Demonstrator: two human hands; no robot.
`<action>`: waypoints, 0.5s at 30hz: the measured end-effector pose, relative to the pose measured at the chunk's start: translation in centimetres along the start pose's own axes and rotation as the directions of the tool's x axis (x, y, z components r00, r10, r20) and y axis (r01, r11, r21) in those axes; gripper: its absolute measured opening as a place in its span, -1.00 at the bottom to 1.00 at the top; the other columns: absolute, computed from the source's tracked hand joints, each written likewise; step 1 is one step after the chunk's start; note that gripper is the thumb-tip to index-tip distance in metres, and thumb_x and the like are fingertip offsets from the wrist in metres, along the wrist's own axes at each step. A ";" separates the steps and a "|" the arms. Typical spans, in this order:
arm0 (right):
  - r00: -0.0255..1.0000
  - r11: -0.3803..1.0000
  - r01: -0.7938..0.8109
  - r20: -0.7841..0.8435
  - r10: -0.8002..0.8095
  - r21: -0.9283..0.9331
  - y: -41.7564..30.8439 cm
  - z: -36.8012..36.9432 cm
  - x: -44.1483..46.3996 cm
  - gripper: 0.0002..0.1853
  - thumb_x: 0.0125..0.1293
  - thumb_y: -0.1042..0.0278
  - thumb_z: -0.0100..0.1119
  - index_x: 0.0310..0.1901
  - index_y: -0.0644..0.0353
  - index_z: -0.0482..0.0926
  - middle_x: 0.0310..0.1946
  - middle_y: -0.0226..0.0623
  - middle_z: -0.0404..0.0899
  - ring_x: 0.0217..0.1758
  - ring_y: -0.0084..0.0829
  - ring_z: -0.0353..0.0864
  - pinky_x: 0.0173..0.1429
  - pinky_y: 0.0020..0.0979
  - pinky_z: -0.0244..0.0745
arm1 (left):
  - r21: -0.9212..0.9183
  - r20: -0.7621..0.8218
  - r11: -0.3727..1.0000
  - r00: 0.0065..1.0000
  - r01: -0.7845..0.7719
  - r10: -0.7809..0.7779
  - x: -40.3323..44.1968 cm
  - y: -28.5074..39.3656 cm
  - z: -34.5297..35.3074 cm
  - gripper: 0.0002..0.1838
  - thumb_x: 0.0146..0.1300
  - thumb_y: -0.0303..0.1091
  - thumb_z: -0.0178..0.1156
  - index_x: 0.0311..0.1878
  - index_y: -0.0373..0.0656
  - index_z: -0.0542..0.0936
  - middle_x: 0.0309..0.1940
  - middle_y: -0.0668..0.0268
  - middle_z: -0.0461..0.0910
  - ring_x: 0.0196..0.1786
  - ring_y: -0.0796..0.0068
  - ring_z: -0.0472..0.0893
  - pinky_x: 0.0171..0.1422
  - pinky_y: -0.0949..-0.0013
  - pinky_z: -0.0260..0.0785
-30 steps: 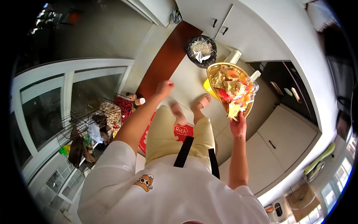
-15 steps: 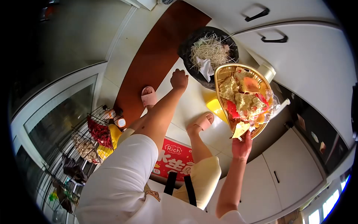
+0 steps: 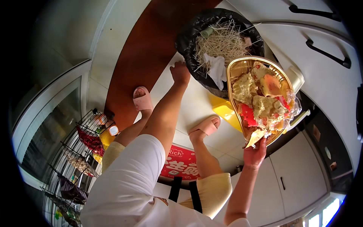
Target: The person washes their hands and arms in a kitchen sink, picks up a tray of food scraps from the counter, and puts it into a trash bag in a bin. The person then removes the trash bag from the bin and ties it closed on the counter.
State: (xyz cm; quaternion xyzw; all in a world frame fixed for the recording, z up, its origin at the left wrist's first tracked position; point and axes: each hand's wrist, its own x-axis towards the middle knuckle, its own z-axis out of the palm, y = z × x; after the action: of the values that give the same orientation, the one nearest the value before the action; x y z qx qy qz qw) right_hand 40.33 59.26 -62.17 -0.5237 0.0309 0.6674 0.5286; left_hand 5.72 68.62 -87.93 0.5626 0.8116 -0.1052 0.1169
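My right hand [image 3: 255, 154] grips the near end of a gold plastic tray [image 3: 235, 72] and holds it up beside the bin. Crumpled gold foil-like wrappers [image 3: 245, 89], red scraps [image 3: 248, 114] and clear plastic [image 3: 296, 108] fill the tray. My left hand [image 3: 180, 72] is stretched forward, fingers curled in, back of the hand up; nothing shows in it. Close to its right stands a bin lined with a black bag [image 3: 186, 39]. Inside the bin lie many thin pale sticks [image 3: 225, 43] and a crumpled white tissue [image 3: 216, 70].
A yellow object [image 3: 227, 111] lies on the floor under the tray. White cabinets [image 3: 298, 170] line the right side. At left stands a wire rack [image 3: 73, 151] with bagged goods. A brown mat [image 3: 140, 45] and a red printed mat [image 3: 179, 164] cover parts of the floor.
The bin looks nearer and larger. The tray has shifted slightly right in view, still in my right hand. My left hand is a little higher, closer to the bin.
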 end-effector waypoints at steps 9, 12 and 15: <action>0.995 0.997 -0.052 0.083 0.047 0.055 1.0 3.5 -1.5 -0.51 0.36 0.28 0.09 0.28 0.20 0.32 0.19 -0.26 0.46 0.28 -0.35 0.41 0.34 -0.20 0.35 | -0.630 -0.117 0.750 0.930 0.201 -0.348 -2.3 -7.5 -2.8 -0.87 0.11 -0.35 0.19 -0.37 -0.21 0.55 -0.34 0.19 0.55 -0.27 0.18 0.56 -0.20 0.21 0.40; 0.997 0.998 -0.053 0.061 0.050 0.040 2.3 7.1 -2.1 -0.44 0.36 0.33 0.08 0.35 0.15 0.17 0.28 -0.25 0.34 0.32 -0.28 0.36 0.39 -0.15 0.28 | -0.858 -0.207 0.513 0.894 0.029 -0.397 -3.2 -6.4 -15.1 -0.89 0.15 -0.45 0.21 -0.29 -0.23 0.50 -0.33 0.27 0.54 -0.33 0.42 0.53 -0.22 0.36 0.41; 0.998 0.995 -0.032 0.048 0.028 0.092 4.6 10.6 -0.9 -0.45 0.37 0.42 0.03 0.36 0.11 0.14 0.29 -0.24 0.31 0.31 -0.24 0.37 0.37 -0.10 0.31 | -0.811 -0.297 0.565 0.940 -0.153 -0.171 -3.3 -3.5 -27.3 -0.90 0.13 -0.49 0.22 -0.32 -0.21 0.50 -0.42 0.24 0.53 -0.39 0.36 0.55 -0.24 0.34 0.43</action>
State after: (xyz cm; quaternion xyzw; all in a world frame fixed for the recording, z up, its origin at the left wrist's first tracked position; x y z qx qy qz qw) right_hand 29.82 62.96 -59.11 -0.4823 0.0576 0.6851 0.5429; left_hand 1.62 72.78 -60.80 0.4475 0.7762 0.3846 0.2223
